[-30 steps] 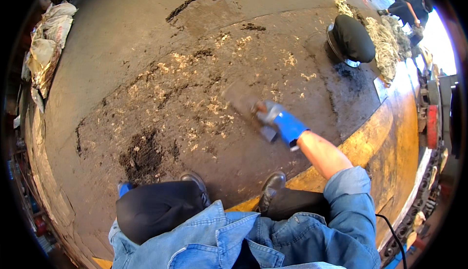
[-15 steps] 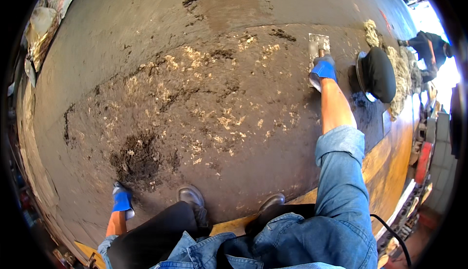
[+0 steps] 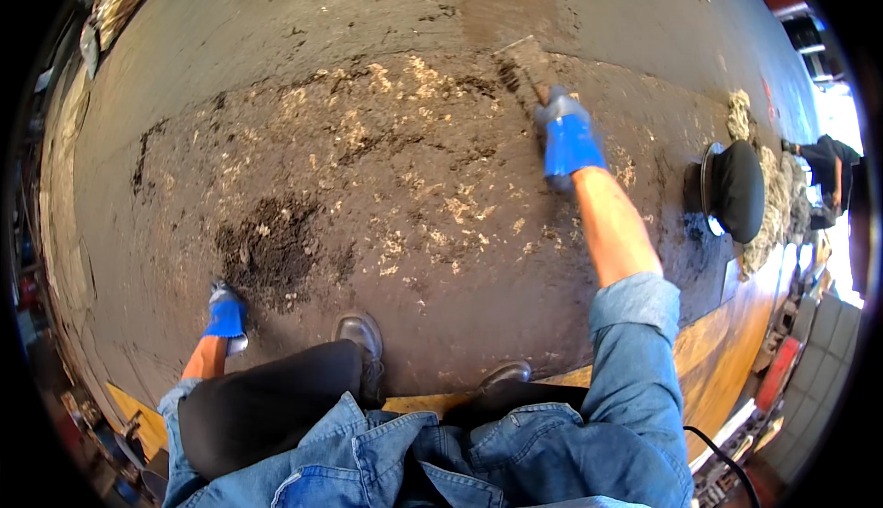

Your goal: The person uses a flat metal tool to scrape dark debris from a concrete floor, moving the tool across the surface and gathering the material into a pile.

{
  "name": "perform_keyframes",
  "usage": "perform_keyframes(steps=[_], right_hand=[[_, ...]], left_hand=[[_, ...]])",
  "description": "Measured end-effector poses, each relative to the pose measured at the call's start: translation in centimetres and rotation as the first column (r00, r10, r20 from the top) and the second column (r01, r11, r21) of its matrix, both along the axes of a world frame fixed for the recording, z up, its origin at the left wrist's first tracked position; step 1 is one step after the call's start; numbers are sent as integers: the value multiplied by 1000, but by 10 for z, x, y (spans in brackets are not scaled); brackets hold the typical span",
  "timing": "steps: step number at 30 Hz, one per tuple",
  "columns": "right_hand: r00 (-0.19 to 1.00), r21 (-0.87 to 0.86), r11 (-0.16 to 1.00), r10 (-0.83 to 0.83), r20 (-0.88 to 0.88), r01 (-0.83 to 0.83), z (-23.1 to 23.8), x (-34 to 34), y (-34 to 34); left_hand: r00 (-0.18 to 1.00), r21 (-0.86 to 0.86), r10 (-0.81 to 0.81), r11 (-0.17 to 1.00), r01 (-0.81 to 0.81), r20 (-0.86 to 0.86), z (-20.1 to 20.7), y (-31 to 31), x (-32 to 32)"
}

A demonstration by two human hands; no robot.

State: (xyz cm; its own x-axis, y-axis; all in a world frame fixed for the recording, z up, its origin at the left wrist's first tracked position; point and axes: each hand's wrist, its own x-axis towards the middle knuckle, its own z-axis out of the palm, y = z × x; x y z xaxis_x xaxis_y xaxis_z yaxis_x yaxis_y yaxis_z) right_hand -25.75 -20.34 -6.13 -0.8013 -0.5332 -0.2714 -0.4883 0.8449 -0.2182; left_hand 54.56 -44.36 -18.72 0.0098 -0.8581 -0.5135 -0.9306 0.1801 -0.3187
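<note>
My right hand [image 3: 563,131], in a blue and grey glove, grips the handle of a flat rectangular trowel [image 3: 526,62]. Its grimy blade lies on the brown, crusted surface [image 3: 460,296], at the upper edge of a rough band with pale flecks. My left hand [image 3: 224,310], gloved alike, is low on the left, down at the surface beside a dark heap of crumbly dirt [image 3: 271,246]. Its fingers are too small and too hidden to read.
A round black cushion-like object [image 3: 736,190] with a metal rim stands on the right, beside shaggy, fibrous material [image 3: 777,204]. Wooden boards [image 3: 713,342] edge the right. Another person [image 3: 828,172] is at the far right. My shoe [image 3: 359,335] rests on the surface.
My right hand has swept the trowel leftward across the rough band, and the blade is now tilted. My left hand stays by the dirt heap. The whole view has shifted slightly.
</note>
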Motion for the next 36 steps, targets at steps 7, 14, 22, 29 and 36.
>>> perform_keyframes(steps=[7,14,22,29,36], right_hand=[[892,-65,910,414,182,-409,-27,180,-59],[987,-307,939,157,-11,-153,-2,183,-2],[923,-170,907,-381,56,384,19,157,76],[999,-71,997,25,38,-22,-40,273,-30],[949,-218,927,315,5,-306,-9,295,-126]], left_hand=[[998,-186,-29,982,19,-52,-10,-1,14],[971,-159,126,974,-159,-202,40,11,-19],[922,-572,-148,815,-91,-358,11,62,-23],[905,-624,-165,771,-128,-391,10,73,-31],[900,-562,-103,810,-171,-423,18,68,-32]])
